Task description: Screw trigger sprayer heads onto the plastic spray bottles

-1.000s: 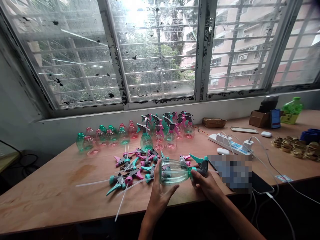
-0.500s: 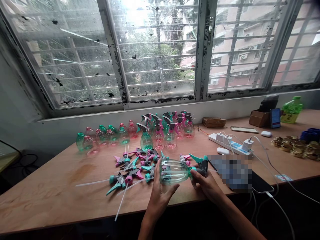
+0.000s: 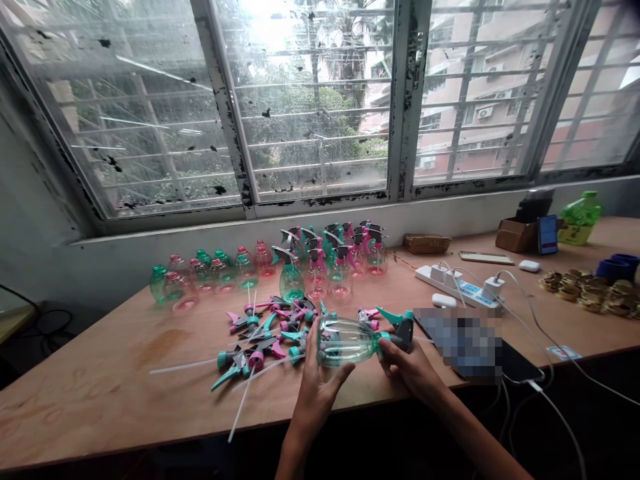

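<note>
A clear green spray bottle lies sideways between my hands above the table's front edge. My left hand is closed around its base end. At its neck, my right hand grips the green collar of the spray head, which sits on the bottle's mouth with its green trigger pointing up and left. Whether the collar is fully tight I cannot tell. Beyond my left hand lies a pile of loose spray heads, pink, green and grey, with white dip tubes sticking out.
Open pink and green bottles stand at the back left. Bottles with spray heads stand beside them. To the right are a power strip with cables, a partly blurred tablet, gold-coloured pieces and a green jug.
The view has shifted very slightly. Both hands keep their hold on the bottle and spray head, and the right fingers have moved a little at the collar.
</note>
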Demonstrator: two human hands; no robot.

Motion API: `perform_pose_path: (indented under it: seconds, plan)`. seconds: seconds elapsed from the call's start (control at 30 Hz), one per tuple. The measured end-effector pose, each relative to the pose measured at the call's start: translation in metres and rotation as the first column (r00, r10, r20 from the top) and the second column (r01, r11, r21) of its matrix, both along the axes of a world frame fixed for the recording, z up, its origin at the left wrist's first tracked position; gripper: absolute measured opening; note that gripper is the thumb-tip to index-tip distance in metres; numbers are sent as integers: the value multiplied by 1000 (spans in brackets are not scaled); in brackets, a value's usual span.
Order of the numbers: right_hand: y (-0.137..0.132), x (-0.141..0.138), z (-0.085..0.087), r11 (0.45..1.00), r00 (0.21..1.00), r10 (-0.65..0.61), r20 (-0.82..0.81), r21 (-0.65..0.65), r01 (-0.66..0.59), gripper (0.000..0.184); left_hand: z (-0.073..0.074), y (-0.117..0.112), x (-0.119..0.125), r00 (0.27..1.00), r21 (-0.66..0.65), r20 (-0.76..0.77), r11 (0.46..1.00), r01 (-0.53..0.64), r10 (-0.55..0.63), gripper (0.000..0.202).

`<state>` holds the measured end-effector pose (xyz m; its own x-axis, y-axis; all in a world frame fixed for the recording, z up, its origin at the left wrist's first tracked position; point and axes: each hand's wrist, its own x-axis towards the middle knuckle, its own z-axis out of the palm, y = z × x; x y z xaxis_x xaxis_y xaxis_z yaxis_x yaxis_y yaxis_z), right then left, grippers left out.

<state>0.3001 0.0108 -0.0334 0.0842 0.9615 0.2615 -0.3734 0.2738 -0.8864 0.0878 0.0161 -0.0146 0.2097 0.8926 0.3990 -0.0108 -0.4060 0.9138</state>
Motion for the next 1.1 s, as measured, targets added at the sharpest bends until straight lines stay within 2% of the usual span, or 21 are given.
perform_pose_path:
  seconds: [0.13, 0.23, 0.37, 0.47, 0.73, 0.93, 1.1]
  plan:
    - [0, 0, 0, 1000, 1000, 5, -13, 5, -5, 37, -3, 2, 1, 1000, 26, -18, 999, -25, 26, 88]
    - [0, 1, -2, 1000, 1000, 9, -3, 5, -9, 35, -5, 1, 1, 1000, 6, 16, 1000, -4, 4, 86]
    - [-1, 0, -2, 1000, 1000, -3, 21, 10, 3, 35, -5, 0, 0, 1000, -37, 12, 999, 13, -12, 98]
    - [-1, 0, 0, 1000, 999, -3, 40, 20, 2, 34, -4, 0, 0, 998, -53, 53, 998, 33, -30, 93]
    - [-1, -1, 5, 999, 998, -49, 29, 7, 48, 39, -9, 5, -1, 999, 53, -30, 998, -15, 17, 88]
    - [-1, 0, 4, 999, 999, -42, 32, 9, 42, 39, -7, 1, -1, 1000, 7, -25, 1000, 1, -1, 96]
    - [-2, 0, 3, 999, 998, -45, 45, 13, 44, 39, -3, -2, 1, 998, -32, 45, 999, 34, -32, 96]
